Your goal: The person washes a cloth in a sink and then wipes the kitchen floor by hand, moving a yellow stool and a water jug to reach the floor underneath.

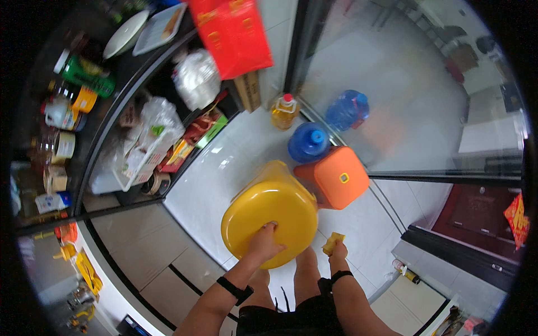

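A round yellow plastic lid [252, 210] sits over a yellow bucket [271, 172], just in front of my legs. On top of that lid rests my left hand [265, 245], its fingers bent at the middle where a knob may be hidden under them. My right hand [338, 250] is to the right of the bucket, pinching a small yellow sponge or cloth [333, 243] above the tiled floor. Beside the bucket stands an orange bin with a square lid [342, 178].
A blue water jug [309, 143] and an oil bottle [284, 112] stand by the glass door [378, 105]. At left are shelves with a white basket [147, 166] and bags, below a dark counter with bottles. A red bag [235, 38] hangs at the top.
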Motion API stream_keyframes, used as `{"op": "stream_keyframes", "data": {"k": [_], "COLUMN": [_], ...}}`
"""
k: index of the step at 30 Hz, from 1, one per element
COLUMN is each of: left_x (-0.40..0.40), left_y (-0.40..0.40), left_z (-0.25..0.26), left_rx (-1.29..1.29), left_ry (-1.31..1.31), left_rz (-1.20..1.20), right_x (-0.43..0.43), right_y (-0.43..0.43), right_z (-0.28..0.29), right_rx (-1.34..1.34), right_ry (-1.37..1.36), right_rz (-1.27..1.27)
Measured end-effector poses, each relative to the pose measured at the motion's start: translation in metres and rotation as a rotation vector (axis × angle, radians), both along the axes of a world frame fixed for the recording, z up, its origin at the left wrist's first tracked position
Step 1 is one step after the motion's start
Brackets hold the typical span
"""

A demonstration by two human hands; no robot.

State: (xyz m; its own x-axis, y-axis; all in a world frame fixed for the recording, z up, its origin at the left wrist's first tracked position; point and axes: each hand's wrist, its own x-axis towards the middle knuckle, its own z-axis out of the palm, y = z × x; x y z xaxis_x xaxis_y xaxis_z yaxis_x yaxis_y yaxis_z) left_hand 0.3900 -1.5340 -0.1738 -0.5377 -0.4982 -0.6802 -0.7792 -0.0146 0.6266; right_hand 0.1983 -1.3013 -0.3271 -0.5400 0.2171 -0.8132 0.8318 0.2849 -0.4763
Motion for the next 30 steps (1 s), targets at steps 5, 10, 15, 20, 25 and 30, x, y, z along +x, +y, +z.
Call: {"op": "stream_keyframes", "data": {"k": [5,10,15,20,25,30], "left_x": [-0.106,-0.211,-0.289,-0.348,-0.359,-0.347], "left_y": [0.02,0.037,0.05,0.055,0.044,0.041], "left_z": [0.036,0.018,-0.022,-0.064,-0.135,-0.161], "left_rx": [-0.184,-0.231,-0.195,-0.1,0.063,0.036], "left_ry": [0.213,0.25,0.177,-0.005,-0.05,-0.046], "left_rz": [-0.176,-0.308,-0.316,-0.282,-0.261,-0.298], "right_x": [-0.049,-0.071,-0.089,-0.108,-0.113,-0.124], "right_y": [0.022,0.028,0.061,0.086,0.073,0.051], "right_z": [0.0,0.004,-0.009,-0.015,0.001,0.015], "right_rx": [-0.041,-0.149,-0.29,-0.355,-0.296,-0.319], "right_ry": [0.028,0.017,-0.04,-0.046,-0.093,-0.09], "right_rz": [-0.23,-0.316,-0.386,-0.328,-0.342,-0.242]}}
